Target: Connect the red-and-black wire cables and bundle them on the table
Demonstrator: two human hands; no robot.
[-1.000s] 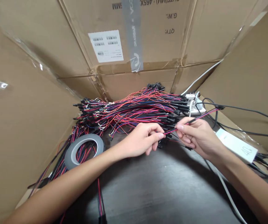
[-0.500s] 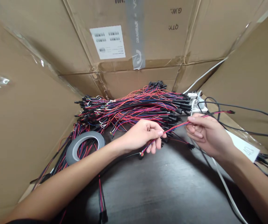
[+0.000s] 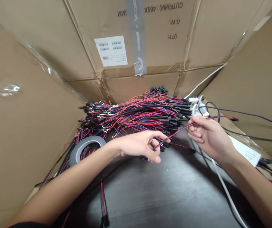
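Note:
A thin wire harness of red, blue and dark wires stretches between my hands. My right hand pinches it between thumb and forefinger, and its small black connector sticks out to the right beyond that hand. My left hand is loosened around the other stretch, thumb and forefinger apart, with the wires passing through the gap. That end of the harness is mostly hidden by my left hand. Right behind my hands lies a large pile of similar harnesses with black connectors.
A grey tape roll leans on more wires at the left. On the right are a white power strip, black cables, a white cable and a white card. Cardboard walls enclose the dark table.
My left thumb and forefinger have parted from their pinch on the harness, and the thumb has dropped lower. My right hand keeps its pinch. The camera view has tilted slightly upward.

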